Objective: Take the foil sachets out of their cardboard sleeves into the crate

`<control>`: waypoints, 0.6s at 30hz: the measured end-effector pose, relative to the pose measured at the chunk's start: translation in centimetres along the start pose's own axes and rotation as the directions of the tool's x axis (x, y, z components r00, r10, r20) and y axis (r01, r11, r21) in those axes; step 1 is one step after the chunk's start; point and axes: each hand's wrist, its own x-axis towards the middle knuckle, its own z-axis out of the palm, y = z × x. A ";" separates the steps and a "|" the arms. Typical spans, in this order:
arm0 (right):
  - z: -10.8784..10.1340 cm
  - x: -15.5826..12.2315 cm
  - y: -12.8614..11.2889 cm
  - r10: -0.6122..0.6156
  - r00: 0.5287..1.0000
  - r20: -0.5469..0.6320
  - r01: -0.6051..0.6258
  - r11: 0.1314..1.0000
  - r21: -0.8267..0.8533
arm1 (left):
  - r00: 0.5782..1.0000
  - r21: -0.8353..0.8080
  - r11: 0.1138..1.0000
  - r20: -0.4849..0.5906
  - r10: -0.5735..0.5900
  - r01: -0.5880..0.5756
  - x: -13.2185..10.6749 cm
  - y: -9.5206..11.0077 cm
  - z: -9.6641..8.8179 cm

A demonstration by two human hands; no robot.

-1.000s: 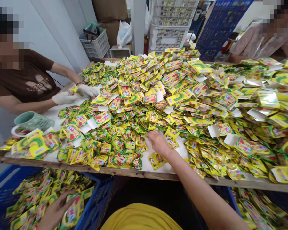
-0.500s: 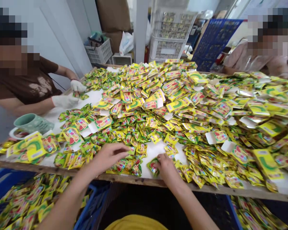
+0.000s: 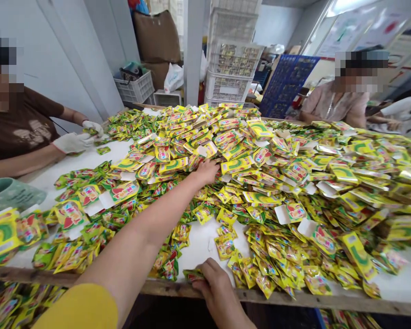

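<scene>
A big heap of yellow-green sachets and flat cartons (image 3: 260, 155) covers the white table (image 3: 198, 242). My left hand (image 3: 207, 171) reaches far across into the middle of the heap, fingers curled on the packets there; what they grip is hidden. My right hand (image 3: 214, 283) rests at the table's near edge, fingers pinched on a green sachet (image 3: 192, 274) lying on the wooden rim.
A person with white gloves (image 3: 71, 141) sorts sachets at the left; a green mug (image 3: 7, 194) stands near them. Another person (image 3: 339, 107) sits at the far right. White crates (image 3: 231, 68) and a blue crate (image 3: 284, 84) stand behind. Sachets fill a bin at the lower left (image 3: 7, 306).
My left hand has stretched from the near sachets out to the middle of the heap. My right hand has pulled back to the table's near edge with a sachet.
</scene>
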 end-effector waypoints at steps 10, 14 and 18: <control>-5.0 2.7 0.1 0.292 0.833 -0.470 -0.059 0.891 0.450 | 0.995 0.098 0.995 -0.101 0.004 0.006 -14.6 0.4 -0.9; -6.6 5.2 -1.2 0.185 0.817 -0.547 0.032 0.931 0.363 | 0.995 0.035 0.999 -0.101 -0.019 0.023 -21.4 2.3 1.6; -5.3 6.2 -1.0 -0.030 0.924 -0.380 0.047 0.998 0.035 | 0.965 -0.065 0.979 -0.170 -0.201 0.193 -23.7 3.9 4.2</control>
